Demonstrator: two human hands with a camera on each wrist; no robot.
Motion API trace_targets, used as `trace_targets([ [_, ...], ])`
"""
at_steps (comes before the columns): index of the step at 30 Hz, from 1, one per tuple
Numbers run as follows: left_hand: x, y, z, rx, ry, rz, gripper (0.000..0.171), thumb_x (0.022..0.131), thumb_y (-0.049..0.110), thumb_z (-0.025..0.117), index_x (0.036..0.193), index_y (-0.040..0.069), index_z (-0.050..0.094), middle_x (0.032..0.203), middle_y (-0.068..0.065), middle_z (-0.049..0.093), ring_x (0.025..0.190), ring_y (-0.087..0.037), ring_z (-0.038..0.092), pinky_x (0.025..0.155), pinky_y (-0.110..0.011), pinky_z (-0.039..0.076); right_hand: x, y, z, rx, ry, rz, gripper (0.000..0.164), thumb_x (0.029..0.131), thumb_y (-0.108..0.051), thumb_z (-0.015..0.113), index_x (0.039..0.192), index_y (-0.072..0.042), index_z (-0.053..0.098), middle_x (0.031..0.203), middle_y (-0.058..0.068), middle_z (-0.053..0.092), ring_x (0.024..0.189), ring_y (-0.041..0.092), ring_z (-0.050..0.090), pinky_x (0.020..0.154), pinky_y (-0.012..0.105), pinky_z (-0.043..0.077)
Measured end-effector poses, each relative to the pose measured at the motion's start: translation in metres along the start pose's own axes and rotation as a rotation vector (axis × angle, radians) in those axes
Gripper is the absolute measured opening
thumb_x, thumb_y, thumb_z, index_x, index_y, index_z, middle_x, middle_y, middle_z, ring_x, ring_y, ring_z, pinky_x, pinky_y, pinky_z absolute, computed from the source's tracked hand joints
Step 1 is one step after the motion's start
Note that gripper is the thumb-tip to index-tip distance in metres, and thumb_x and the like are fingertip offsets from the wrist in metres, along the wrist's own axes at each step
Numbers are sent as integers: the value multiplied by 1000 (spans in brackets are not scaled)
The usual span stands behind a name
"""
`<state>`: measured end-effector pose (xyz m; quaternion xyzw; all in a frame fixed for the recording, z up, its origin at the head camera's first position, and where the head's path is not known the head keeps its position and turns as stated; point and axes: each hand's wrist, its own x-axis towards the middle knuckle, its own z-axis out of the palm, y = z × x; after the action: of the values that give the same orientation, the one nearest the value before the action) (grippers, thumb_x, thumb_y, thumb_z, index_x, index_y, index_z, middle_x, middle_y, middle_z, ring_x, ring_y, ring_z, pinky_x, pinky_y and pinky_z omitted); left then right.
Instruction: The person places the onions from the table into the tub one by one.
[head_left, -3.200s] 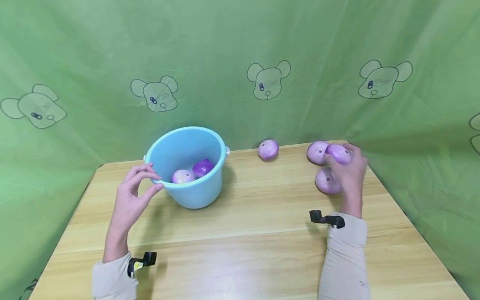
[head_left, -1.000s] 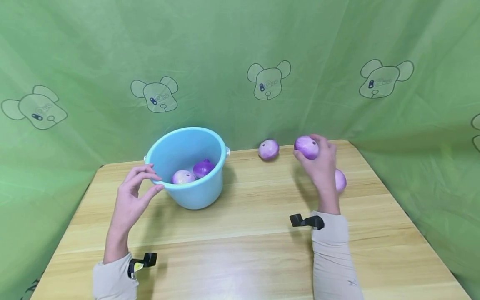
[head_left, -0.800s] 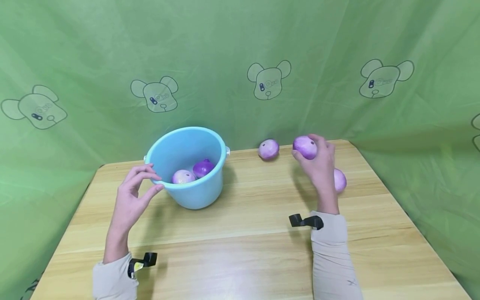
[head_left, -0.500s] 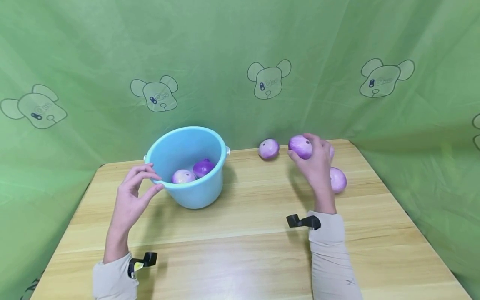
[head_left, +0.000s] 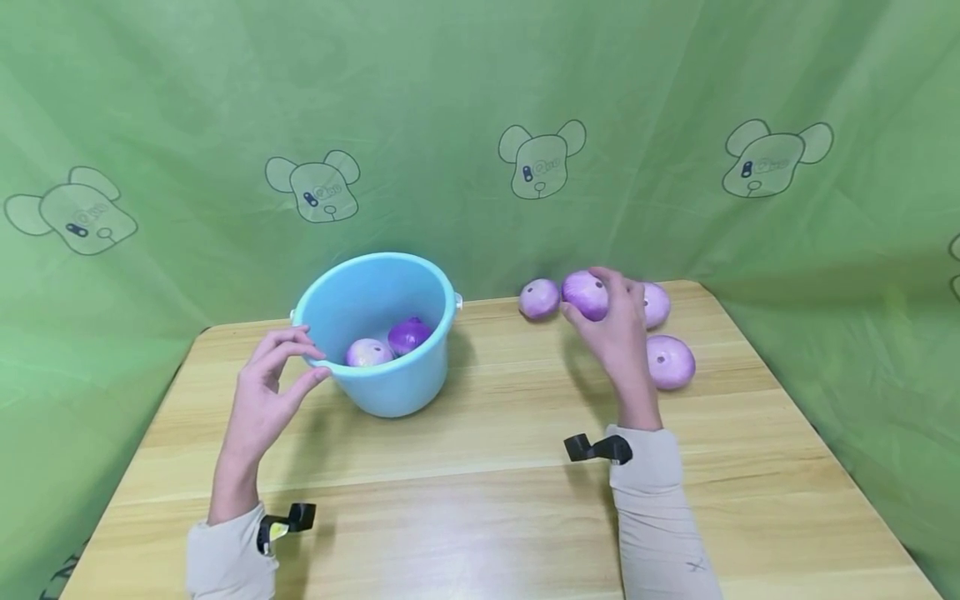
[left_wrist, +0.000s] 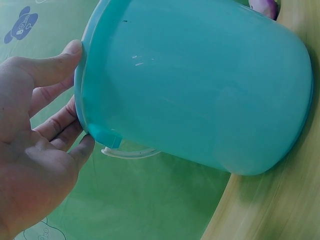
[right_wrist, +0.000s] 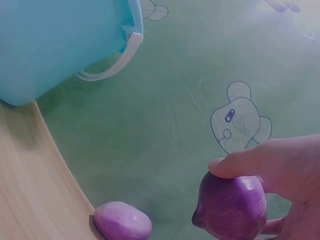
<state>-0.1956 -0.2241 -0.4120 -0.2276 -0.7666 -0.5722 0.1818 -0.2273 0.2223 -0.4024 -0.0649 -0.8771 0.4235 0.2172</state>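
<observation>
A light blue bucket (head_left: 390, 390) stands at the back left of the table, with two purple onions in it, one pale (head_left: 368, 353) and one darker (head_left: 408, 335). My left hand (head_left: 264, 400) pinches the bucket's near left rim between thumb and fingers, as the left wrist view also shows. Above the table at the right, my right hand (head_left: 617, 329) holds a purple onion (right_wrist: 230, 206) between thumb and fingers. Behind that hand lie two more onions, one farther back (head_left: 657, 305) and one nearer (head_left: 670, 362). Another onion (head_left: 539, 299) rests left of the held one.
The wooden table (head_left: 480, 500) reaches back to a green curtain (head_left: 420, 100) printed with bear heads. A white handle (right_wrist: 112, 67) hangs behind the bucket in the right wrist view. Black camera mounts sit on both wrists.
My right hand has lifted an onion from the group at the right and carried it left, uncovering the two onions behind. My left hand and the bucket stay in place.
</observation>
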Motion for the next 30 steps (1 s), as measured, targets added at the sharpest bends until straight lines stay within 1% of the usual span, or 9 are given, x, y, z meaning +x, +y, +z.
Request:
trace_targets([
  [5, 0, 0, 0, 7, -1, 0, 17, 86, -13, 75, 100, -3, 71, 120, -19, 56, 138, -27, 45, 124, -34, 32, -3, -6, 5, 0, -8, -32, 68, 89, -21, 81, 148, -10, 49, 148, 27, 38, 136, 43, 42, 114, 66, 38],
  [11, 0, 0, 0, 6, 0, 2, 18, 86, -14, 75, 100, -3, 71, 120, -22, 56, 137, -25, 46, 124, -34, 32, -5, -13, 13, -9, -8, -68, 67, 87, -20, 83, 145, -9, 52, 146, 28, 40, 135, 45, 43, 114, 65, 38],
  [18, 1, 2, 1, -3, 3, 18, 17, 85, -15, 74, 99, -7, 71, 118, -26, 55, 137, -26, 47, 124, -34, 32, -9, -20, 22, 10, -13, -71, 64, 86, -18, 85, 142, -12, 55, 143, 24, 41, 128, 44, 47, 109, 65, 43],
  [21, 1, 3, 1, -1, 4, 20, 17, 85, -16, 74, 99, -7, 71, 118, -22, 56, 136, -27, 47, 124, -33, 32, -10, -23, 24, 10, -13, -73, 64, 85, -20, 85, 141, -13, 56, 142, 24, 42, 127, 44, 48, 108, 66, 44],
  [26, 2, 3, 1, -8, 6, 18, 18, 85, -16, 74, 99, -6, 71, 118, -20, 56, 137, -31, 46, 124, -34, 32, -11, -26, 28, 5, -24, -80, 64, 85, -24, 85, 141, -14, 56, 143, 22, 42, 127, 43, 47, 107, 66, 45],
  [30, 1, 2, 1, -11, 7, 13, 18, 85, -16, 74, 99, -5, 71, 118, -18, 56, 137, -29, 46, 124, -34, 32, -12, -28, 30, 1, -32, -90, 64, 86, -22, 84, 142, -13, 55, 144, 23, 41, 127, 44, 49, 107, 65, 46],
])
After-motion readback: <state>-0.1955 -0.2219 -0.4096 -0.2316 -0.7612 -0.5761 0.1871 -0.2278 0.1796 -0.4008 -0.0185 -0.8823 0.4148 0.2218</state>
